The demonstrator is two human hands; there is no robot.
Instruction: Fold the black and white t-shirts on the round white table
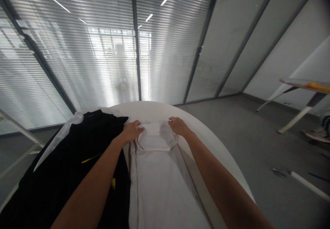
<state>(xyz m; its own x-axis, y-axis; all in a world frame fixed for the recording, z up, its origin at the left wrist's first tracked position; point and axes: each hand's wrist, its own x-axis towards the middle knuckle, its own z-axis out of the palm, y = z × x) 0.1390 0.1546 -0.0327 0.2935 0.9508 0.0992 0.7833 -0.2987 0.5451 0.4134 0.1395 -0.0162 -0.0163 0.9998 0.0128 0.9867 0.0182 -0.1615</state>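
A pale pinkish-white garment (157, 181) lies lengthwise on a white round table (152, 109). Its far end is folded back towards me. My left hand (132, 130) grips the left corner of that folded end. My right hand (178, 126) pinches the right corner. Both arms reach forward over the cloth. A black garment (69, 160) with small yellow marks lies on the table just left of my left arm.
Glass walls with closed blinds (108, 50) stand behind the table. A white-legged table (304, 88) is at the far right. A white rod (309, 185) and small items lie on the grey floor. Part of a white frame (18, 129) is at the left.
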